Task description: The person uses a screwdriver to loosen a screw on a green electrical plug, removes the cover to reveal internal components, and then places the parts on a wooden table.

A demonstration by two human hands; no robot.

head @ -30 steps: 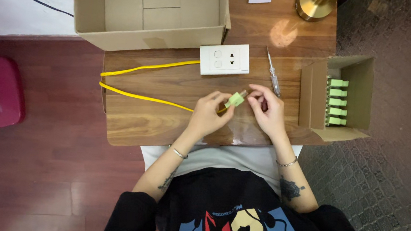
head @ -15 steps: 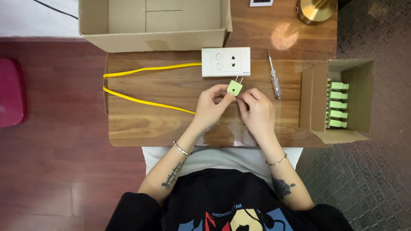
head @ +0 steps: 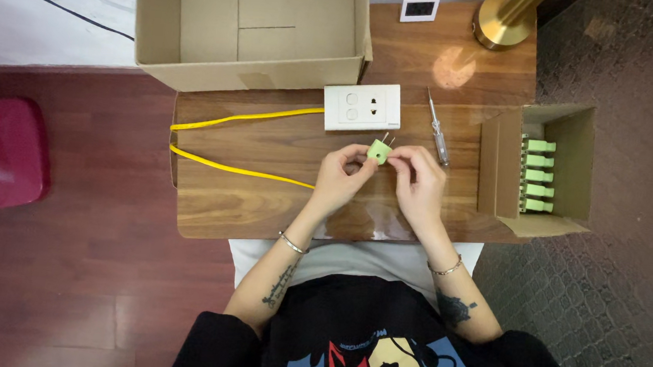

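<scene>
Surface: wooden table (head: 263, 202), frame centre.
Hands: left hand (head: 340, 178) and right hand (head: 420, 181) pinch green plug (head: 378, 150).
Risk: loose pinch, plug drops.

A plug (head: 378, 150) sits between the left hand (head: 340, 178) and right hand (head: 419, 185), just before the socket plate (head: 362, 107). A screwdriver (head: 437, 128) lies right of that plate. Behind it stands an open box (head: 247, 26); another box (head: 546, 170) lies far right, holding more plugs (head: 538, 175).

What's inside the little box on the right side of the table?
The small cardboard box holds a stacked row of green plugs, five showing. The box wall hides their far ends, and anything beneath them.
</scene>
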